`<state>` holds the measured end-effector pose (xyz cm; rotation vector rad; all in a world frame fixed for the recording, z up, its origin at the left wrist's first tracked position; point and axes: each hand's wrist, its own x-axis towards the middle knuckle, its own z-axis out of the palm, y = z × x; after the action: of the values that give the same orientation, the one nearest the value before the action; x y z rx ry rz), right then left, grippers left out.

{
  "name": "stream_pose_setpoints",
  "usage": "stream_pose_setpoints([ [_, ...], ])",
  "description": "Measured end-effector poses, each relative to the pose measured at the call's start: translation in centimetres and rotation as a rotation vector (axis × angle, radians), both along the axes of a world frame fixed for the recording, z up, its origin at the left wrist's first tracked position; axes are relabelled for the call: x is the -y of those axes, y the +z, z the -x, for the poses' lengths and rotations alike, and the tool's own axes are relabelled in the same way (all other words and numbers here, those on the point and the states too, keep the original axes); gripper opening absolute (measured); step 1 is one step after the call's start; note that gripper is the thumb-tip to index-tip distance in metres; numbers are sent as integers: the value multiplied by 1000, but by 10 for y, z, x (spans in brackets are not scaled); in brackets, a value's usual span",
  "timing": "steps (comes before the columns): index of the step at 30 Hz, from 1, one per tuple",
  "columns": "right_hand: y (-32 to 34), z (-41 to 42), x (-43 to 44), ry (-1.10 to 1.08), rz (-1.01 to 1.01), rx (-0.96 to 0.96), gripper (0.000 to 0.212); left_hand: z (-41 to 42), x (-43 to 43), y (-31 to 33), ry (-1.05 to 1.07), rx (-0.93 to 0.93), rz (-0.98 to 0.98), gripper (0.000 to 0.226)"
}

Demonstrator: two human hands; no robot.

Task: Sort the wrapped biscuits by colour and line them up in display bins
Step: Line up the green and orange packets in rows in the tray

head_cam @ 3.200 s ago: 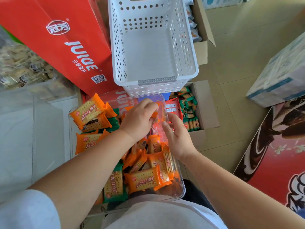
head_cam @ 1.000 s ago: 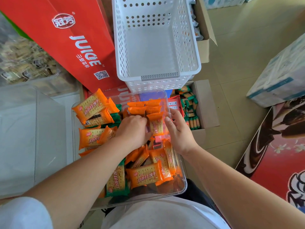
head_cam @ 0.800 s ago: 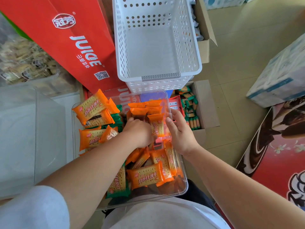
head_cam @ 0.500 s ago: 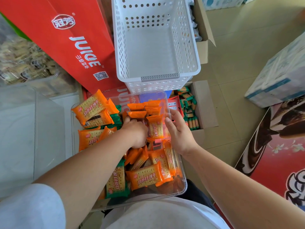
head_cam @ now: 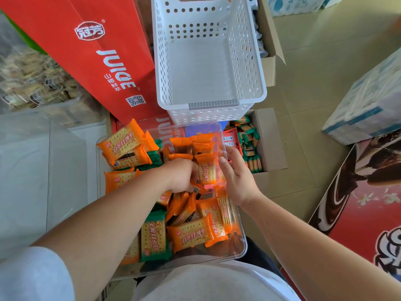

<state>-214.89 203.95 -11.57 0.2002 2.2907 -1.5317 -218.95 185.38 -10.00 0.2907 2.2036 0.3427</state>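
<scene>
Over clear bin (head_cam: pixel 244 240): left hand (head_cam: pixel 180 175) curled among orange packets (head_cam: pixel 196 233), hold unclear; right hand (head_cam: pixel 235 177) straight-fingered.

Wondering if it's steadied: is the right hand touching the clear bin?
Touching. Head view: the right hand straddles the clear bin at its right rim, thumb inside, fingers outside.
</scene>
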Motion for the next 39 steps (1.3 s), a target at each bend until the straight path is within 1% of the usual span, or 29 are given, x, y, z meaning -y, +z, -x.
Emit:
stream_pose_setpoints([
  [3,0,0,0,-2,0,-8,63,-1,2,-2,99,16,-74,31],
  [5,0,-1,0,-3,-2,-11,63,1,3,-3,185,-32,-116,31],
  [9,-3,0,0,-6,8,-1,66,2,2,-4,362,-235,-235,23],
  [12,-5,0,-1,-10,19,1,62,-3,-1,-7,355,-371,-310,23],
  [16,-6,-1,0,-16,10,-3,64,-14,-10,-10,417,-513,-357,24],
  [19,-6,-1,0,-10,0,-8,62,-22,-13,-13,370,-546,-329,21],
  [22,-4,-1,-2,1,-10,-10,61,-25,-13,-15,302,-554,-223,14],
  [27,3,-1,-6,9,-8,22,50,-24,-13,-12,322,-576,-146,33],
  [30,6,-5,-11,-2,47,69,55,-27,-12,-9,313,-582,-136,40],
  [32,5,-9,-14,2,61,102,61,-31,-9,-9,290,-650,-133,41],
  [34,3,-10,-13,5,59,115,66,-37,-9,-11,228,-720,-188,37],
  [35,2,-10,-12,4,55,116,66,-39,-11,-11,173,-693,-255,31],
  [36,1,-9,-11,6,44,109,62,-41,-14,-12,112,-615,-334,29],
  [38,0,-9,-10,16,21,87,48,-45,-22,-10,4,-408,-442,39],
  [39,0,-9,-10,16,19,85,43,-46,-25,-9,-26,-337,-457,45],
])
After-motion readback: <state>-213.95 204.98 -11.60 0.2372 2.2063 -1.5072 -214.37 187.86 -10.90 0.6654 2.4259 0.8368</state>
